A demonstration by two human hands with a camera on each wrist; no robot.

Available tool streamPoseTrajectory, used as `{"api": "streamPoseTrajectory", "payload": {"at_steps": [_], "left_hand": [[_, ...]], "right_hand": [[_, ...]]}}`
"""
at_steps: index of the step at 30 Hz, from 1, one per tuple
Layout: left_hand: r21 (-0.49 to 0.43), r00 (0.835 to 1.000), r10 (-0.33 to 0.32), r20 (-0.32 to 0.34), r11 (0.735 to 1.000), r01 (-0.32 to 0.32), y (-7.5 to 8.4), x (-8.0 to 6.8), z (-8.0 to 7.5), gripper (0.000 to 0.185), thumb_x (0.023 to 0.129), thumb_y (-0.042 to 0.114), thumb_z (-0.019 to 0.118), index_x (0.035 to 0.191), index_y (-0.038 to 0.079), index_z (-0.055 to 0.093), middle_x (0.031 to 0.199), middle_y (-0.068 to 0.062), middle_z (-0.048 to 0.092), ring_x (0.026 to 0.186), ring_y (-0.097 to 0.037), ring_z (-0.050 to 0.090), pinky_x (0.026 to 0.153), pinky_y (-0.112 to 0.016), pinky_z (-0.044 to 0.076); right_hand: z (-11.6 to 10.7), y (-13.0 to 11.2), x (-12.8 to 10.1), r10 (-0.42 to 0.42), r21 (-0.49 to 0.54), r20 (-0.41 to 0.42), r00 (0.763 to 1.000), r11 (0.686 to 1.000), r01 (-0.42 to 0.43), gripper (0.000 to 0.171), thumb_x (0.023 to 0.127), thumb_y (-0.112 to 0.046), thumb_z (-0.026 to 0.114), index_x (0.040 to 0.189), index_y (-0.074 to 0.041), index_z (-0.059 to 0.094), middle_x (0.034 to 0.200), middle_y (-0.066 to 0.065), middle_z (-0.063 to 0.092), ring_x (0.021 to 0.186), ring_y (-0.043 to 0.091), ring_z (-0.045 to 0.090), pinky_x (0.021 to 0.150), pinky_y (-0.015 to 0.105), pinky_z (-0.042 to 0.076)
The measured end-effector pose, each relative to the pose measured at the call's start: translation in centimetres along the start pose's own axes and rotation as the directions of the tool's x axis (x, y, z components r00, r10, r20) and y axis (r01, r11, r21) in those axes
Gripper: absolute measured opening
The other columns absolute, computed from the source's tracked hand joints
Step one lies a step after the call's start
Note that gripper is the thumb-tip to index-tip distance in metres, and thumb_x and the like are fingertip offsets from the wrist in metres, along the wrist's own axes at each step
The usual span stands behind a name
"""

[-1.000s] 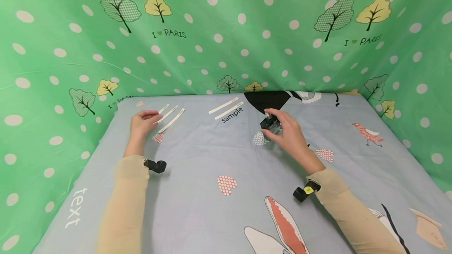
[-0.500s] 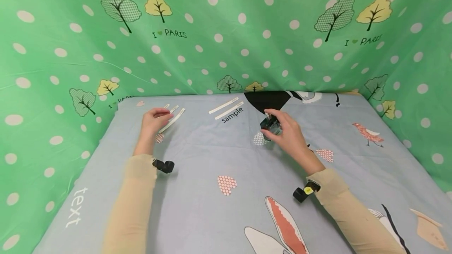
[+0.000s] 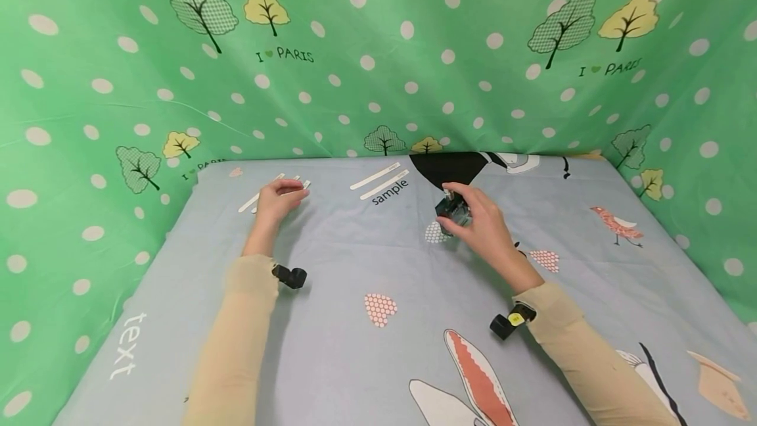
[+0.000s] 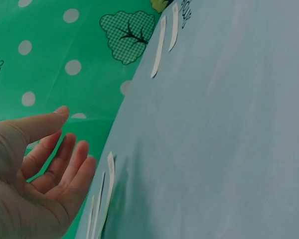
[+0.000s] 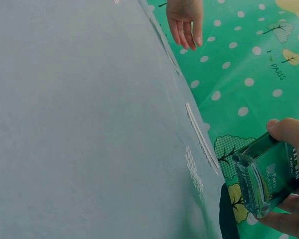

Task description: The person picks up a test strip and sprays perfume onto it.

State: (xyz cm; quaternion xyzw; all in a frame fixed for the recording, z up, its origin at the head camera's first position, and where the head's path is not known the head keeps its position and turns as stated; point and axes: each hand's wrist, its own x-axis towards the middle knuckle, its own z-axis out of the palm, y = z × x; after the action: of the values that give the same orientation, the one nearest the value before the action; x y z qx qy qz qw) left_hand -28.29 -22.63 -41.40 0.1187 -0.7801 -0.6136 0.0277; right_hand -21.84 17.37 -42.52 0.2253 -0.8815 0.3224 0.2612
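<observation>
The left hand (image 3: 278, 197) has slid rightward across the sheet (image 3: 355, 268) over the past second and now lies over the near strips (image 3: 251, 200), which sit at about 10 o'clock on the bed; its fingers are loosely extended and relaxed above them, holding nothing yet (the wrist view shows a gap between fingertips (image 4: 82, 154) and paper). That shift suggests it is settling on one strip to lift. The right hand (image 3: 481, 219) has not moved, its fingers curled around a small glass bottle (image 3: 452, 210) at roughly 1 o'clock, tilted just above the sheet. Two more strips (image 3: 378, 180) lie at 12 o'clock beside the printed word "sample" (image 3: 390, 192), between the hands. A green dotted curtain (image 3: 378, 51) backs the scene. Nothing stands between hand and strips, though the flat paper may resist pinching off soft cloth.
</observation>
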Motion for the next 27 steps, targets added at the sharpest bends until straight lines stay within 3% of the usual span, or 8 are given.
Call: {"api": "streamPoseTrajectory", "payload": {"at_steps": [7,22,27], "left_hand": [[0.026,1.0,0.022,0.016,0.999,-0.023,0.0,0.1,1.5,0.04,0.09,0.01,0.072,0.125,-0.005,0.06,0.12,-0.011,0.064,0.085,0.005,0.058,0.076,-0.01,0.053],[0.131,0.996,0.086,0.027,0.987,-0.089,-0.6,0.4,4.3,0.035,0.09,0.014,0.073,0.12,-0.001,0.065,0.124,-0.019,0.066,0.101,-0.014,0.062,0.077,-0.011,0.051],[0.149,0.993,0.108,0.046,0.982,-0.114,-0.7,0.4,5.2,0.036,0.088,0.014,0.074,0.119,-0.001,0.065,0.123,-0.02,0.067,0.097,-0.012,0.062,0.076,-0.012,0.05]], "right_hand": [[0.1,0.1,0.0,-0.006,0.0,0.002,1.0,1.0,0.006,0.064,0.081,-0.022,0.084,0.138,-0.018,0.054,0.13,0.01,0.063,0.119,0.03,0.061,0.095,0.05,0.054],[0.1,0.3,-0.1,-0.003,-0.005,0.005,1.0,1.0,0.003,0.063,0.082,-0.023,0.083,0.138,-0.019,0.054,0.129,0.011,0.063,0.117,0.03,0.061,0.094,0.049,0.055],[0.1,0.3,-0.2,-0.005,-0.001,0.0,1.0,1.0,0.005,0.063,0.082,-0.023,0.083,0.138,-0.018,0.055,0.128,0.01,0.064,0.117,0.029,0.061,0.094,0.049,0.055]]}}
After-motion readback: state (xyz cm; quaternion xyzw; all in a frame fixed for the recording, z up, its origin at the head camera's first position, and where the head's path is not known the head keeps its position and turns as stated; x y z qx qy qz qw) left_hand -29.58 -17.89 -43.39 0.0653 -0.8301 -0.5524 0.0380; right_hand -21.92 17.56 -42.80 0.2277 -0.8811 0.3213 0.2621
